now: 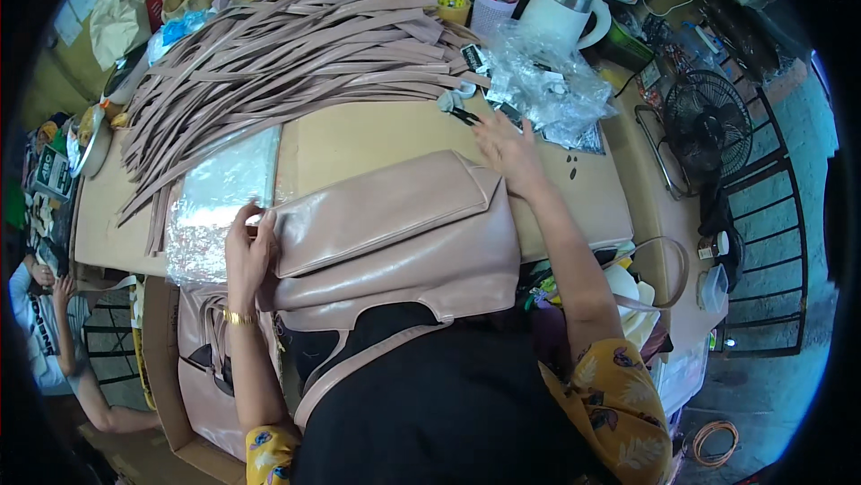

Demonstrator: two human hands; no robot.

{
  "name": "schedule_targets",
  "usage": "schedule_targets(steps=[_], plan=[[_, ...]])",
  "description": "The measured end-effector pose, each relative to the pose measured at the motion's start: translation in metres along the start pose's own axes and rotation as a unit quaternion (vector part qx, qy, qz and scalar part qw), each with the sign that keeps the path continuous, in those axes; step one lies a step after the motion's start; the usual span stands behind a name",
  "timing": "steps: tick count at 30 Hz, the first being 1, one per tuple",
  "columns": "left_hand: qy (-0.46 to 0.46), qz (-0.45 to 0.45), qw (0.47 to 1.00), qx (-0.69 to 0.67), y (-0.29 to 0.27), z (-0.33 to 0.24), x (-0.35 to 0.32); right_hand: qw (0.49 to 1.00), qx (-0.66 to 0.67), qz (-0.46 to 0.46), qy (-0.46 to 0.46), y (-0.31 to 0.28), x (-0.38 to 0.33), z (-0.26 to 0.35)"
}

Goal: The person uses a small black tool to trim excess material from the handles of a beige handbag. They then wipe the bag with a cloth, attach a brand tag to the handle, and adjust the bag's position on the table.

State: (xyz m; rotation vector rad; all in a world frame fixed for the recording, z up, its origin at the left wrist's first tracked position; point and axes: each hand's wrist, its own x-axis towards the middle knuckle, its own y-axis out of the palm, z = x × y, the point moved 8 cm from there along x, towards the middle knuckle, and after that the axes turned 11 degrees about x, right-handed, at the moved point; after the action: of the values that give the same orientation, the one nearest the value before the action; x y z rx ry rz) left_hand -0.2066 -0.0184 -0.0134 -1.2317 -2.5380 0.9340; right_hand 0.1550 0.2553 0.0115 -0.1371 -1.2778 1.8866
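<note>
Head view: pinkish-beige bag (386, 216) lies flap-up at the near edge of the table (332, 137), strap (368, 355) trailing toward the lap. Left hand (248, 252) at the bag's left end, fingers curled; can't tell if that grip pinches it. Right hand (511, 151) past the bag's far right corner, grip wide, fingers spread by a black-handled tool (464, 115) (contact unclear). Pile of strips (296, 81) at far left, crumpled clear plastic (560, 81) at far right.

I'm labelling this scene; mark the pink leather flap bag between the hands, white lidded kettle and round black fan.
Pink leather flap bag (381, 213), head view: flap.
White lidded kettle (549, 22), head view: body.
Round black fan (707, 126), head view: grille.
</note>
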Motion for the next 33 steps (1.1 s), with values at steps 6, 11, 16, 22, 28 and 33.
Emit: schedule_targets(steps=[6, 11, 16, 22, 28, 33], plan=[[0.115, -0.049, 0.979, -0.164, -0.01, 0.006, -0.007, 0.876, 0.408, 0.163, 0.197, 0.025, 0.01, 0.024], [0.225, -0.163, 0.956, -0.095, -0.024, -0.017, -0.038, 0.828, 0.492, 0.217, 0.159, 0.005, -0.001, 0.058], [0.249, -0.211, 0.945, 0.026, -0.041, -0.035, -0.049, 0.954, 0.292, 0.007, 0.069, -0.031, -0.021, 0.091], [0.165, -0.147, 0.962, 0.161, -0.048, -0.089, -0.005, 0.993, 0.089, -0.064, 0.052, -0.031, -0.001, 0.077], [0.364, 0.034, 0.875, 0.318, 0.052, -0.136, 0.001, 0.997, 0.044, -0.056, -0.033, 0.011, 0.089, 0.01], [0.367, -0.058, 0.893, 0.254, 0.05, -0.133, -0.007, 0.999, -0.012, -0.053, -0.003, 0.046, 0.111, -0.014]])
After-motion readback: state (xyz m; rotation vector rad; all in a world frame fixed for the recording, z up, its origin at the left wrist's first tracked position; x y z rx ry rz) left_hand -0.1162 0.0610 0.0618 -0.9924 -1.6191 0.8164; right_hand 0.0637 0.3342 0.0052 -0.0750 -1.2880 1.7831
